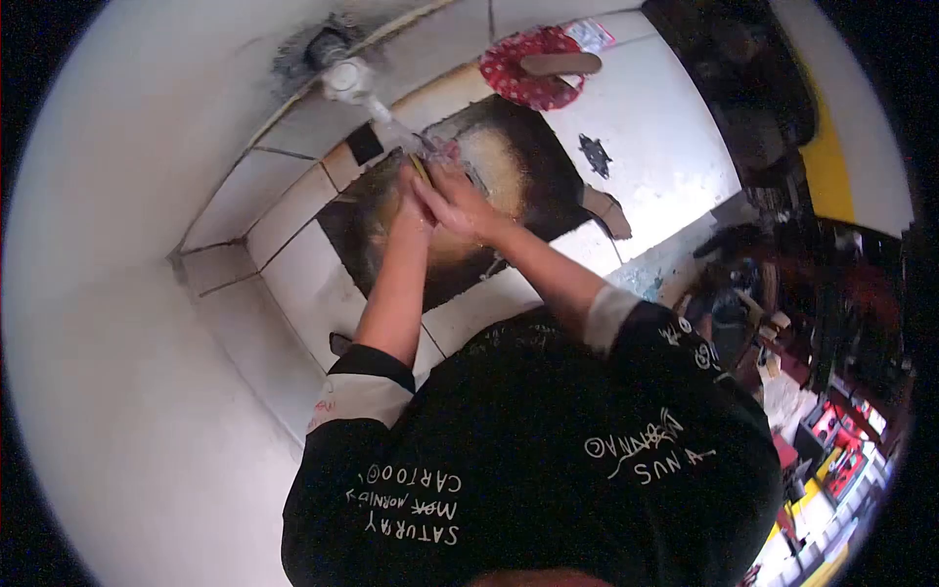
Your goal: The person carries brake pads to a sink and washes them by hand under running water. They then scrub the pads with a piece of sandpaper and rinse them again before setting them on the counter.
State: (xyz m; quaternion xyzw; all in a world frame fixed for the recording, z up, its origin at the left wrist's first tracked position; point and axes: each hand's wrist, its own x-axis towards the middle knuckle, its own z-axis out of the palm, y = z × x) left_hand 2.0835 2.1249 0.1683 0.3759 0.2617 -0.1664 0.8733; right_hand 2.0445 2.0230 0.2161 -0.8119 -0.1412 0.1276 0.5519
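Note:
Below a white tap [347, 80], my left hand [413, 203] and my right hand [464, 208] are pressed against each other over a dark square sink [562, 176]. A thin yellow strip [421, 169] shows between them; what it belongs to cannot be made out. Something clear and reddish [448, 150] lies just beyond the fingertips, blurred, perhaps with splashing water. My fingers are closed, and most of what they hold is hidden.
On the white tiled counter [675, 147] lie a red patterned cloth [507, 76], a beige oblong piece [562, 65], a small dark object [595, 156] and a brown piece [608, 210]. A wall stands at the left; cluttered shelves are at the lower right.

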